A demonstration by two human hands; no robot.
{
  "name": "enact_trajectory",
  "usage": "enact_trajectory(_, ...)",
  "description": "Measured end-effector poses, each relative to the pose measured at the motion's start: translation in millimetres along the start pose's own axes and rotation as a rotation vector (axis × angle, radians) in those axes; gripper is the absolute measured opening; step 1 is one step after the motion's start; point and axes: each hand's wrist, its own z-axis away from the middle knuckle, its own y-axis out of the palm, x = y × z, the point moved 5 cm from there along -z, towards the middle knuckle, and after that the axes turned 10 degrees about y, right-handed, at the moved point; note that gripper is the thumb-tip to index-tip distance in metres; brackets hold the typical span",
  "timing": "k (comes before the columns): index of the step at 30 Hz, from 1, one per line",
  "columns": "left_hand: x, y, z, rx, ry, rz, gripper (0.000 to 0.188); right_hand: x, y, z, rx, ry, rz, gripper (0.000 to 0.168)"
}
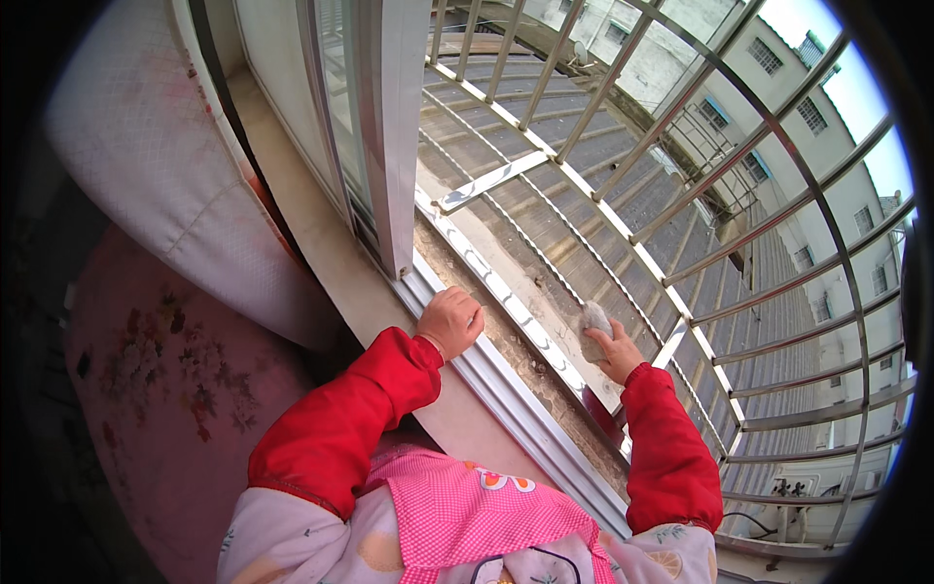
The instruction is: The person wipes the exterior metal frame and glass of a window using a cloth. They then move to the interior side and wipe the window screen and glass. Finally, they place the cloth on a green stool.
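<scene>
My right hand [619, 352], at the end of a red sleeve cover, reaches outside the window and grips a greyish-white cloth [596, 328]. The cloth is bunched at a twisted metal rod [536, 252] of the window cage. My left hand [451, 323] is curled into a loose fist above the white sliding-window track [503, 394], just below the foot of the window sash frame [390, 146]. I see nothing in its fingers. Between both hands runs a shiny flat metal bar [503, 292] of the cage, beside the rough outer sill [565, 387].
Curved metal bars [773, 120] enclose the space outside, over a corrugated roof [584, 182]. Indoors, a pale quilted cloth [197, 160] hangs at the left, above a pink flowered cover [168, 379]. The beige inner sill [467, 431] lies close to my body.
</scene>
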Motion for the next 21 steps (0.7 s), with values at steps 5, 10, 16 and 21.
enact_trajectory(5, 0.5, -2.7, -0.8, 0.015, 0.001, -0.008, 0.018, 26.9, -6.7, -34.5, -0.048, -0.078, 0.001, 0.067)
enact_trajectory(10, -0.3, -4.0, -1.7, -0.016, -0.021, 0.039, 0.015, 64.8, -8.8, -104.6, -0.089, -0.131, -0.034, 0.069)
enact_trajectory(16, 5.6, -0.5, 3.5, 0.034, -0.046, 0.076, 0.011, 127.9, -15.2, -202.4, -0.133, -0.131, -0.04, 0.061)
enact_trajectory(21, 2.4, -3.3, 2.1, 0.012, -0.067, 0.067, 0.012, 165.5, -20.6, -252.6, -0.23, -0.091, -0.054, 0.052)
